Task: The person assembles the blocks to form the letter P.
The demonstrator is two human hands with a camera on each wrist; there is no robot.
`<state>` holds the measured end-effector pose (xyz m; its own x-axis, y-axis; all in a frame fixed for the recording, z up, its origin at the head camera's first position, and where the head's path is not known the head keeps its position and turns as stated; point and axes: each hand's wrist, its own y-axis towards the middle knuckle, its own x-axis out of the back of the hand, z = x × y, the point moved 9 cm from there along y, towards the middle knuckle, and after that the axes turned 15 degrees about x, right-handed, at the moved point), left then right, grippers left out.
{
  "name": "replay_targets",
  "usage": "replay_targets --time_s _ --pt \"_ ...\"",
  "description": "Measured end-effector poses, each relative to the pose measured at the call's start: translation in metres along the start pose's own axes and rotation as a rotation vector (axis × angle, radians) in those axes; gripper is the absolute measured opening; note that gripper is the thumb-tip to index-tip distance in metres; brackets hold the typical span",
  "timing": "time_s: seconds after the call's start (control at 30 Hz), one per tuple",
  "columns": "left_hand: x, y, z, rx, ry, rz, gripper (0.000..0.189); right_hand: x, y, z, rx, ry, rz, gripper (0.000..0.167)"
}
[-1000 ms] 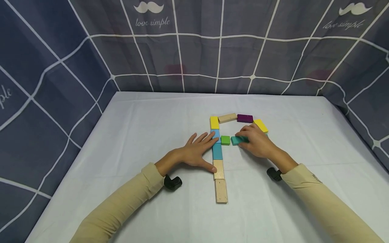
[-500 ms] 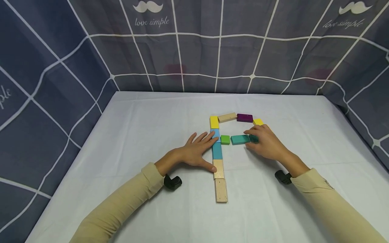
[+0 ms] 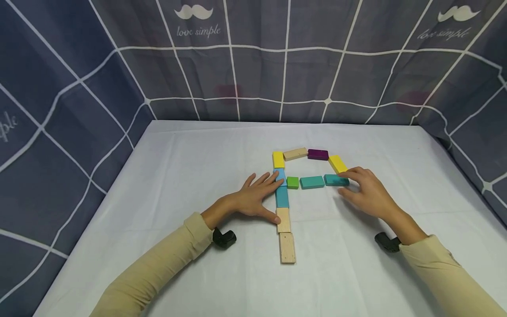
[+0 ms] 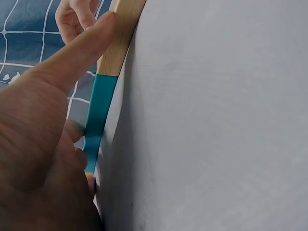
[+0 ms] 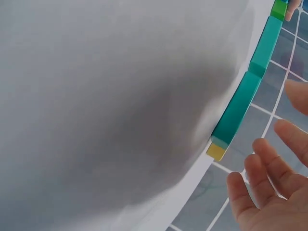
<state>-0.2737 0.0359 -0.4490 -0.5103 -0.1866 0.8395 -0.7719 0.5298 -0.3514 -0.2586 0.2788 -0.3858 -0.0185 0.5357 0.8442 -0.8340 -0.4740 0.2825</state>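
My left hand (image 3: 256, 196) lies spread, fingertips on the light blue block (image 3: 280, 176) and thumb on a bare wood block (image 3: 283, 222). Between those two sits a darker blue block (image 3: 282, 197). To the right, my right hand (image 3: 368, 191) hovers with parted fingers at the right end of a teal block (image 3: 336, 180); in the right wrist view its fingers (image 5: 260, 178) stand apart from the blocks. A second teal block (image 3: 312, 182) and a small green block (image 3: 292, 182) continue that row leftward, with a small gap between green and teal.
The column has a yellow block (image 3: 278, 159) on top and a wood block (image 3: 287, 248) at its bottom. A wood block (image 3: 295, 153), a purple block (image 3: 318, 154) and a slanted yellow block (image 3: 337, 164) curve across the far side. White cloth (image 3: 190, 154) covers the table; a grid-patterned curtain (image 3: 253, 70) surrounds it.
My right hand has let go of the left teal block and slid right along the row, its fingers parting at the far end of the other teal block. The left hand stays put.
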Motion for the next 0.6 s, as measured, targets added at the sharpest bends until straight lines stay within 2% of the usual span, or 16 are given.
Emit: replay_targets --time_s 0.17,0.43,0.6 --pt "0.0002 0.0001 0.0001 -0.018 -0.028 0.004 0.114 -0.0006 -0.0049 -0.0075 -0.035 0.008 0.002 0.042" --pt "0.003 -0.0015 0.0005 -0.032 -0.077 -0.014 0.118 -0.0001 -0.0066 -0.01 -0.037 0.012 -0.008 0.041" --pt "0.0086 -0.0045 0.0045 -0.052 -0.174 -0.039 0.115 0.002 -0.0047 -0.0085 -0.028 0.014 -0.024 0.039"
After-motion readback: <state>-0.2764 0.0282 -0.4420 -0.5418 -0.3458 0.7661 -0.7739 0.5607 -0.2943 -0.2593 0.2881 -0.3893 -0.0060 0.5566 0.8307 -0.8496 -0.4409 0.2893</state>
